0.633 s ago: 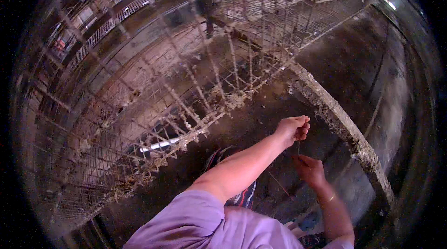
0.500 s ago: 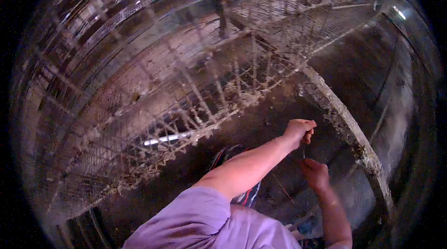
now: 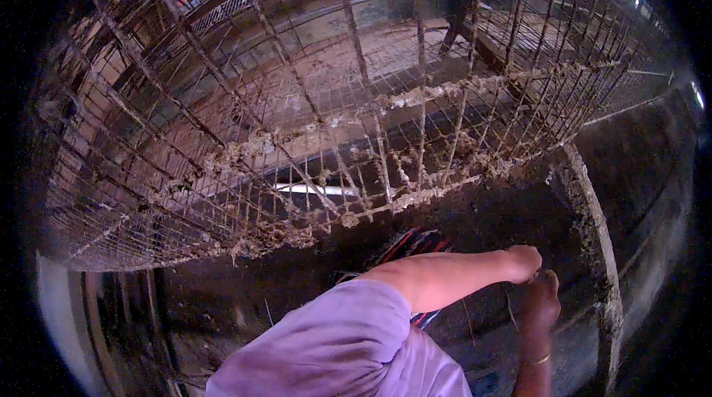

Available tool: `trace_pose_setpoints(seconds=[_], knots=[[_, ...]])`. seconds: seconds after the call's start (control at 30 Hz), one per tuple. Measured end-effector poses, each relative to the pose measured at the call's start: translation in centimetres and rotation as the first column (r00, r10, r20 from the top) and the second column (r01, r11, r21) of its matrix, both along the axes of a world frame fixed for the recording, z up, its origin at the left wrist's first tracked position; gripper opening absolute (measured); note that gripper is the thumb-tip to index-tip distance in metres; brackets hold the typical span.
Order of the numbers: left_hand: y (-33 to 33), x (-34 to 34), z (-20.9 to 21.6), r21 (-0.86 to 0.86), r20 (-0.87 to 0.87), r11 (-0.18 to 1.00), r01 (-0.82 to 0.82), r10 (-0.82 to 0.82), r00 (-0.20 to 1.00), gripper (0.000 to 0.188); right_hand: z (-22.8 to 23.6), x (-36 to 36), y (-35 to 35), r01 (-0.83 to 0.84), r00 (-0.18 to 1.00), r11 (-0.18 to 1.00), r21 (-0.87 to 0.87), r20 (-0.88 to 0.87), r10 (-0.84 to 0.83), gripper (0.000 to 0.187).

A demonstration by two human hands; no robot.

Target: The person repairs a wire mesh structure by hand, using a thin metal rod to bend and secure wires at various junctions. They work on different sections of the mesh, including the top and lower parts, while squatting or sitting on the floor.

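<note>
My left hand (image 3: 524, 263) is closed, its arm stretched to the right from a lilac sleeve (image 3: 319, 330). Just below it, my right hand (image 3: 544, 297) is raised with its fingers bunched, almost touching the left. A thin, wire-like strand (image 3: 512, 312) shows beside the right hand; the part between the fingers is hidden. Both hands are in front of the dirt-crusted wire cage (image 3: 393, 204), apart from it, and to the left of a rough wooden post (image 3: 593, 234).
Clumps of dried dirt (image 3: 259, 145) cling to the cage bars. Behind the lower bars lies a white tube-like strip (image 3: 315, 189). Dark striped cloth (image 3: 411, 245) shows under my left arm. Brown upright poles (image 3: 122, 308) stand at lower left, above dark ground (image 3: 215, 308).
My view has swung, so the cage fills more of it. Earlier my hands were apart with a thin strand stretched between them; now they are close together and lower in the picture.
</note>
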State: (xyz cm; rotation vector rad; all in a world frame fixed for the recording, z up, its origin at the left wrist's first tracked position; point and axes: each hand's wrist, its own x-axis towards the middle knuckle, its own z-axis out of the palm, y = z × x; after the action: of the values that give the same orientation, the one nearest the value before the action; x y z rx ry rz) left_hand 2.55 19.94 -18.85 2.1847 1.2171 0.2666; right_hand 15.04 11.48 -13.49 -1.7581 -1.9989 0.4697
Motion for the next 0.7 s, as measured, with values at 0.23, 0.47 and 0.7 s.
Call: trace_pose_setpoints(seconds=[0.23, 0.47, 0.7], knots=[[0.1, -1.0, 1.4, 0.058, -0.079, 0.983, 0.172, -0.168, 0.983, 0.014, -1.5, 0.8, 0.8, -0.047, 0.970, 0.999, -0.016, -0.238, 0.042, 0.010], [1.7, 0.4, -1.1, -0.024, 0.364, 0.988, -0.153, 0.152, 0.919, 0.011, -3.0, 3.0, 3.1, 0.035, 0.940, 0.991, -0.131, -0.333, -0.077, 0.008], [0.3, -0.2, 3.7, -0.787, 0.569, 0.614, 0.065, 0.679, 0.464, 0.028, -5.2, 2.9, 3.2, 0.083, 0.560, 0.980, -0.180, -0.805, -0.195, 0.010]])
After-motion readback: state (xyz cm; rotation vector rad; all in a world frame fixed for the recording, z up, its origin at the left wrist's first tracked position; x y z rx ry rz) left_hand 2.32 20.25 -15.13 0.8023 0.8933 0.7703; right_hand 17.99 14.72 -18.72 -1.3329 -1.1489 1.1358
